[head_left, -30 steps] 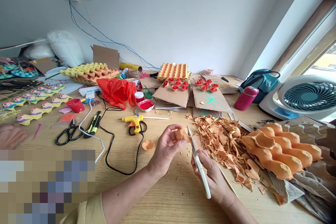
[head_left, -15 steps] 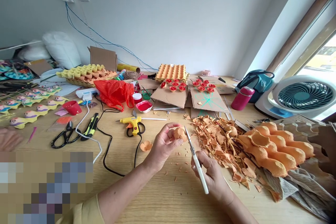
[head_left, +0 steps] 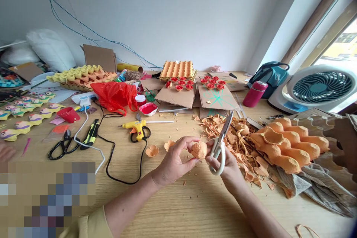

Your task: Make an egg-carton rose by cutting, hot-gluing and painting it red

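L hand point(head_left: 177, 160) pinches orange cup point(head_left: 199, 150) btwn thumb & fingertips, rounded base showing. R hand point(head_left: 229, 165) grips scissors point(head_left: 221, 145) just R of cup, blades angled up/away.

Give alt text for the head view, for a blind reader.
A person's left hand holds an orange cup and the right hand holds scissors, over a wooden table. Orange scraps and an egg tray lie to the right, a glue gun to the left, and red flowers on cardboard behind.
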Available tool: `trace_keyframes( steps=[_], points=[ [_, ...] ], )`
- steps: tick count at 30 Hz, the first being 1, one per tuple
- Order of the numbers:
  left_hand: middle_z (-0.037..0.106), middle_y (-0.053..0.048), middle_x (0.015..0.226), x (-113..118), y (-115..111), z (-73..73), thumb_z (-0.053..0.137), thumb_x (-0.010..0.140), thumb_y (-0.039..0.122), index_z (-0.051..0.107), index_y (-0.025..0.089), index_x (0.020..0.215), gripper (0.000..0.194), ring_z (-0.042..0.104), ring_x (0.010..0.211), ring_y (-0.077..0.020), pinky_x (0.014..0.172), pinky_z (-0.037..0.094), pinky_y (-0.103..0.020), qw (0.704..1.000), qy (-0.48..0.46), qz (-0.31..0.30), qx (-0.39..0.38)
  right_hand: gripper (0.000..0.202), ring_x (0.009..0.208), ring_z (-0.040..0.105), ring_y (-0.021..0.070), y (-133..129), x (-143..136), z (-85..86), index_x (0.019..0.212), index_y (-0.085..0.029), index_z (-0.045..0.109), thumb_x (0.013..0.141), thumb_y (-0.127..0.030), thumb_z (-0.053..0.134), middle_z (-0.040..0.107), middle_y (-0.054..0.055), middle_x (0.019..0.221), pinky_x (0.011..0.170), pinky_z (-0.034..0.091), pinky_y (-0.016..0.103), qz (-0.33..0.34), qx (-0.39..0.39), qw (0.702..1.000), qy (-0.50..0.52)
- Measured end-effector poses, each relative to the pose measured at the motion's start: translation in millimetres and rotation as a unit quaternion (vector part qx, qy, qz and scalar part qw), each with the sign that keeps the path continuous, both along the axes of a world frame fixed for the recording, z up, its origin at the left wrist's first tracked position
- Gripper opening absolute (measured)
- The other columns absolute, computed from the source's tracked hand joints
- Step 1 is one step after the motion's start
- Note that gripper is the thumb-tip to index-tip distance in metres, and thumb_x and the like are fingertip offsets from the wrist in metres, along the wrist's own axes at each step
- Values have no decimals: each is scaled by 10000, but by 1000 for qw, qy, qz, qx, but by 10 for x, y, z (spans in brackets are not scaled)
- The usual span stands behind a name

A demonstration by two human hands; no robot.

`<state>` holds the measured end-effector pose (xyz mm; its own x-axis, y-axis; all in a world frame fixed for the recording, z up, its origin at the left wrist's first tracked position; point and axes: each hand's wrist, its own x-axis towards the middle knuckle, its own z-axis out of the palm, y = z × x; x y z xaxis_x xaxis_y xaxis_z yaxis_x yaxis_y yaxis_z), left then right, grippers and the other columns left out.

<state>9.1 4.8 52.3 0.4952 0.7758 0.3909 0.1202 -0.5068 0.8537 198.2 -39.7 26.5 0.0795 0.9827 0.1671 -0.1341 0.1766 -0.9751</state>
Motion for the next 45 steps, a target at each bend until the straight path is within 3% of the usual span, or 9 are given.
trace_keyframes(
  steps=[3,6,10,15,23,28,34,39,45],
  points=[
    [656,-44,1083,-4,9,-34,734,812,149,560,247,1285,513,603,983,-179,975,461,-344,1000,0,-14,-17,399,683,554,145,-20,-12,-10,1030,-262,616,746,-438,834,630,-8,803,610,471,256,-7,9,1000,18],
    [644,-33,1014,-23,41,-60,741,845,232,523,250,1327,530,603,1014,-190,968,461,-341,994,-49,-48,-89,354,665,520,128,-48,-1,-56,1053,-270,606,794,-403,807,601,-21,796,601,451,244,-2,19,1000,12],
    [630,-35,984,-26,65,-45,655,935,318,524,239,1315,410,614,958,-169,899,478,-321,967,-136,-106,-189,277,728,535,138,-77,35,-86,1077,-288,591,861,-353,751,606,-16,866,661,464,256,-2,38,997,-60],
    [604,-9,946,11,43,-29,751,861,296,544,247,1279,469,592,931,-152,866,473,-299,942,-167,-129,-260,208,833,578,176,-116,49,-92,1087,-286,578,910,-310,685,608,5,935,754,484,300,-26,70,984,-160],
    [595,22,844,7,51,48,712,830,199,562,220,1230,427,548,789,-116,781,435,-270,950,-120,-87,-274,222,833,611,184,-134,71,-129,1120,-297,582,916,-293,670,641,7,964,745,496,304,-22,108,959,-263],
    [547,39,785,35,7,123,772,786,288,546,188,1225,504,547,775,-124,792,433,-295,934,-117,-105,-320,188,912,629,202,-143,51,-88,1096,-286,577,922,-277,648,661,17,1004,819,498,328,-11,104,959,-263],
    [458,67,708,35,9,204,747,772,280,580,177,1158,433,451,677,-94,720,386,-264,946,-120,-62,-295,174,908,611,228,-135,92,-15,1049,-252,588,917,-357,634,665,38,973,827,480,364,2,83,954,-289],
    [498,43,745,-47,107,238,699,769,234,566,172,1208,463,480,733,-115,711,376,-268,962,-103,-42,-248,190,778,525,219,-53,222,46,832,-230,556,898,-400,608,611,25,795,732,449,366,37,76,919,-384],
    [626,-9,885,-127,165,225,658,790,200,532,190,1287,513,549,772,-128,744,413,-284,974,-61,-32,-216,182,791,561,231,-26,260,42,854,-240,521,884,-375,639,631,32,852,946,439,474,93,117,885,-442]
  ],
)
